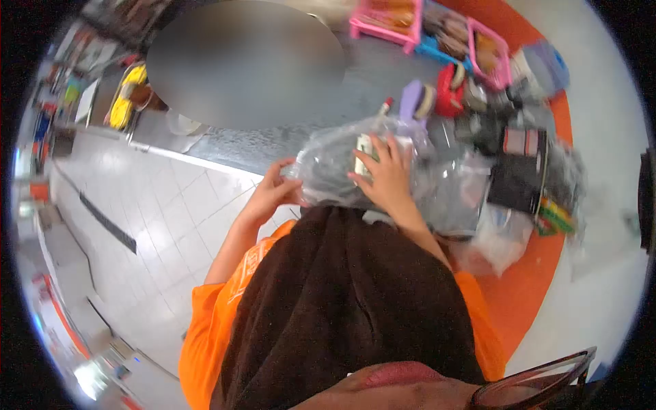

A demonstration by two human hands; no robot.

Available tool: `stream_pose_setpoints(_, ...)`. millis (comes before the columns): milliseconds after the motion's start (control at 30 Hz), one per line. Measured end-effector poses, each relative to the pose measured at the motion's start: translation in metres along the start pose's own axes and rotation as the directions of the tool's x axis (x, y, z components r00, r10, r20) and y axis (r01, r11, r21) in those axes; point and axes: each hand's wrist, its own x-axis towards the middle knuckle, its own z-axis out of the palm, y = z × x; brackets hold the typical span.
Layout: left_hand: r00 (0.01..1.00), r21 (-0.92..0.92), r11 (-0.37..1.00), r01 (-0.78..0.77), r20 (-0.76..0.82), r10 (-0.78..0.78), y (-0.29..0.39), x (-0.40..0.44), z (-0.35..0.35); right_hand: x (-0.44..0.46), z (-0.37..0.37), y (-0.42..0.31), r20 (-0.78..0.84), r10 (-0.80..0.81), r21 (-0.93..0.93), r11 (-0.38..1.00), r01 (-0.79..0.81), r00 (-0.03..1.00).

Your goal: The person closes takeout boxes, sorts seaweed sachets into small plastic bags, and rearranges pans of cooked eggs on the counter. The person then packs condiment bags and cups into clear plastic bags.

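Note:
A clear plastic bag (pixel 324 160) lies at the near edge of the dark counter, in front of my body. My left hand (pixel 277 188) holds the bag's left end, with its fingers closed on the plastic. Spread over the right part of the bag, my right hand (pixel 386 171) rests with its fingers apart. Beneath and beside those fingers is a small pale item with green marks (pixel 362 154); whether it lies inside the bag or on top I cannot tell.
Pink baskets (pixel 490 55), a purple-handled brush (pixel 412 101), a red item (pixel 449 92), a black box (pixel 517 174) and more plastic bags (pixel 499 236) crowd the right. Yellow packs (pixel 123 102) stand at the far left. A blurred oval hides the counter's back.

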Motion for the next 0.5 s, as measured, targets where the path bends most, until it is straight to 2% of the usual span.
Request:
stream_pose_setpoints(33,0.999,-0.051,0.999,0.006,0.046,-0.004,0.009,-0.014,-0.002,0.004,-0.009,-0.006,0.004,0.013,-0.036,0.999,-0.013,1.0)
stream_pose_setpoints(67,0.997,-0.068,0.998,0.015,0.078,-0.01,0.009,-0.02,-0.012,0.008,-0.017,-0.01,-0.06,-0.026,0.004,1.0,0.026,0.998)
stream_pose_setpoints(133,0.999,-0.097,0.995,-0.024,-0.041,0.02,0.0,-0.031,-0.03,0.016,-0.03,-0.02,-0.177,-0.091,0.094,0.99,0.109,0.98)
stream_pose_setpoints(200,0.982,-0.066,0.995,-0.072,-0.179,0.059,-0.021,-0.042,-0.053,0.026,-0.034,-0.038,-0.319,-0.235,0.298,0.895,0.332,0.918)
stream_pose_setpoints(233,0.963,0.14,0.988,-0.064,-0.252,0.098,-0.042,-0.046,-0.072,0.031,-0.034,-0.048,-0.39,-0.276,0.388,0.816,0.429,0.878)
stream_pose_setpoints(300,0.913,0.518,0.855,0.035,-0.365,0.184,-0.099,-0.055,-0.12,0.042,-0.028,-0.074,-0.361,-0.444,0.497,0.652,0.572,0.82)
stream_pose_setpoints(333,0.885,0.594,0.781,0.192,-0.45,0.124,-0.129,-0.065,-0.142,0.048,-0.023,-0.089,-0.356,-0.521,0.543,0.56,0.625,0.776)
stream_pose_setpoints(400,0.81,0.628,0.613,0.48,-0.586,-0.034,-0.211,-0.093,-0.188,0.055,-0.004,-0.123,-0.251,-0.581,0.685,0.459,0.566,0.775)
stream_pose_setpoints(433,0.841,0.641,0.577,0.506,-0.516,-0.164,-0.253,-0.112,-0.212,0.059,0.005,-0.141,-0.202,-0.612,0.744,0.413,0.526,0.765)
stream_pose_setpoints(467,0.741,0.515,0.532,0.672,-0.46,-0.49,-0.24,-0.139,-0.209,0.064,0.013,-0.16,-0.173,-0.621,0.761,0.408,0.504,0.764)
stream_pose_setpoints(500,0.718,0.471,0.55,0.69,-0.35,-0.602,-0.257,-0.157,-0.217,0.067,0.021,-0.18,-0.145,-0.627,0.778,0.406,0.48,0.765)
